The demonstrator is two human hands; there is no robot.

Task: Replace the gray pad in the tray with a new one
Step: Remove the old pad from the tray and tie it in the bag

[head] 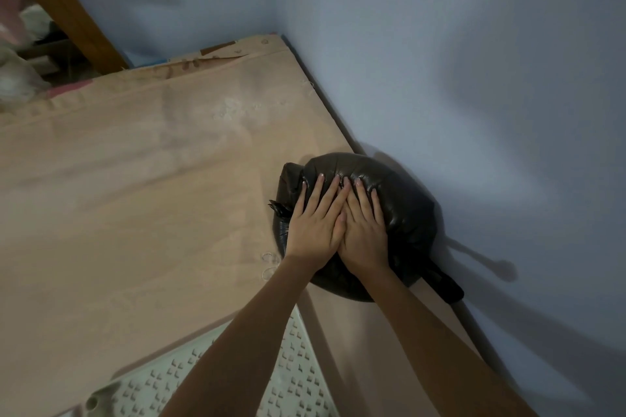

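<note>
Two bare hands press side by side on a black plastic bag (399, 210), a full, rounded, glossy bundle lying on a peach-coloured surface (135, 213) at its right edge, against the pale blue wall (474, 78). The left hand (313, 225) lies flat on the bag's left half with fingers straight and slightly spread, fingertips (321, 177) reaching toward the crown of the bundle; it curls round nothing. The right hand (364, 234) lies flat just beside it on the bag's middle, fingers likewise extended, its inner edge touching and partly overlapping the left hand. Neither hand pinches or grips the plastic; both simply rest on or push down upon it. A knotted or gathered tuft of the bag (279, 208) protrudes at the left, just beside the left hand, and a dark tail of plastic (447, 288) trails from the lower right of the bundle along the wall. Both forearms extend from the lower frame edge to the bag. Beneath the forearms, at the bottom of the view, lies a white perforated tray (298, 379), its surface patterned with small cut-out holes; it rests on the peach surface, nearer the viewer than the bag and apart from it. The gray pad cannot be made out in this view. A wooden post (78, 27) and blurred pale clutter occupy the upper left corner, beyond the far edge of the peach surface.
</note>
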